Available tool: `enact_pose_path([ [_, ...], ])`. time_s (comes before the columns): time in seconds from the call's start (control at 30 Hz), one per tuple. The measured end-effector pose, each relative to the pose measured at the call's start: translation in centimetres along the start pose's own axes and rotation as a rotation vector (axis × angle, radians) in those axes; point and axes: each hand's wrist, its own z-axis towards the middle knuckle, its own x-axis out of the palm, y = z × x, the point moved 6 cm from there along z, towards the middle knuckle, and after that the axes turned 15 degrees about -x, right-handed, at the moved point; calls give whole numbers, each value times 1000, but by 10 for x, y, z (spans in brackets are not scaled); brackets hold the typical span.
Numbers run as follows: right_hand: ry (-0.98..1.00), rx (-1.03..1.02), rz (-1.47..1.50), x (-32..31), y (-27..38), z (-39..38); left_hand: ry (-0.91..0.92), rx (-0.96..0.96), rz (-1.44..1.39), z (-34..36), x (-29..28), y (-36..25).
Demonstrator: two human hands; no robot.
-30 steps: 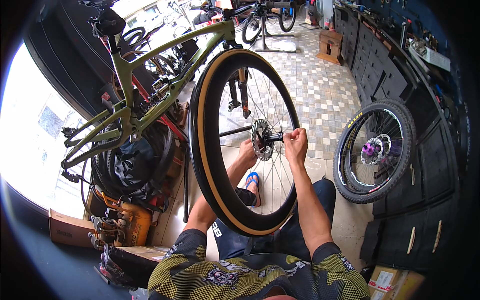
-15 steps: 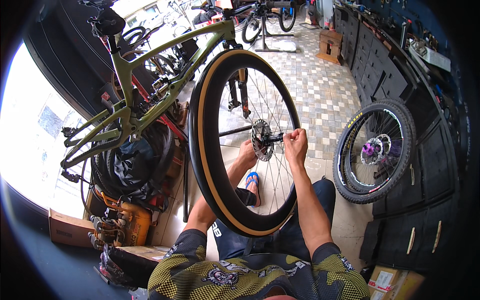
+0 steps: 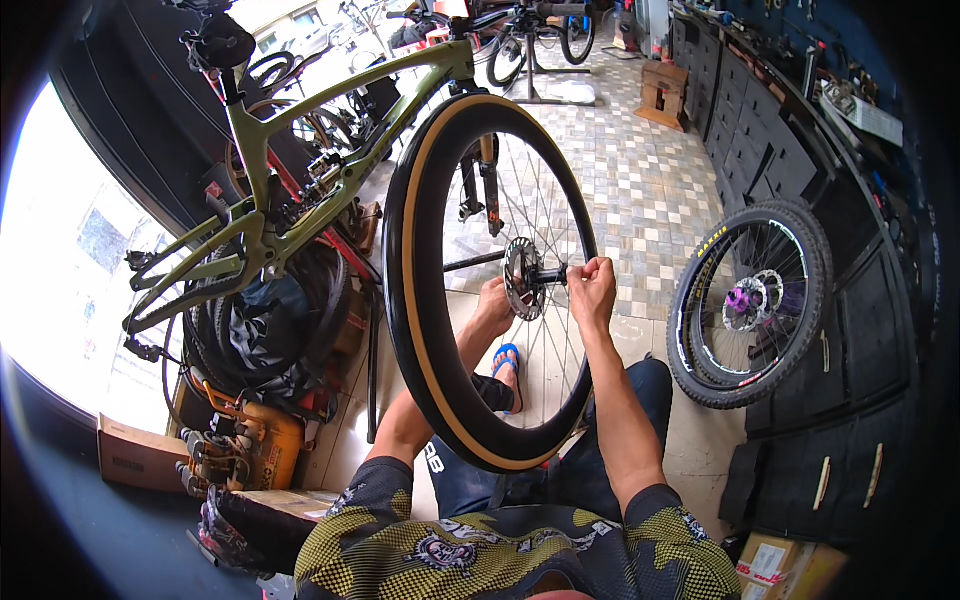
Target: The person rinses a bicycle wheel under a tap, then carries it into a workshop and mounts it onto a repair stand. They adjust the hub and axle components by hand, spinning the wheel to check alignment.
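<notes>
A bicycle wheel (image 3: 424,290) with a deep black rim and a tan-sided tyre stands upright before me, slightly tilted. At its centre is a black hub (image 3: 551,276) with a silver disc brake rotor (image 3: 519,283) on the left side. My right hand (image 3: 593,293) is closed, thumb and fingers pinching the hub's right end. Reaching to the hub's other end, behind the rotor, is my left hand (image 3: 492,308). Its fingers are curled at the axle end and partly hidden by the rotor. The tyre's lower edge rests between my legs.
A green bike frame (image 3: 262,215) hangs at the left above an orange compressor (image 3: 268,440). Two knobbly-tyred wheels (image 3: 690,335) lean against black drawers (image 3: 745,110) at the right. A wooden stool (image 3: 661,95) stands on the tiled floor farther off.
The wheel has shifted very slightly. Both hands stay at the hub ends with nearly the same grip.
</notes>
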Motion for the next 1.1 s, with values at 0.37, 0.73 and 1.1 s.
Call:
enact_pose_path([
  [0.37,-21,-103,68,0,-6,5,9,33,35,12,0,0],
  [0.73,-15,-54,62,0,-8,4,-7,-7,3,8,2,3],
  [1.1,-21,-94,65,10,0,1,17,48,-7,12,-17,-6],
])
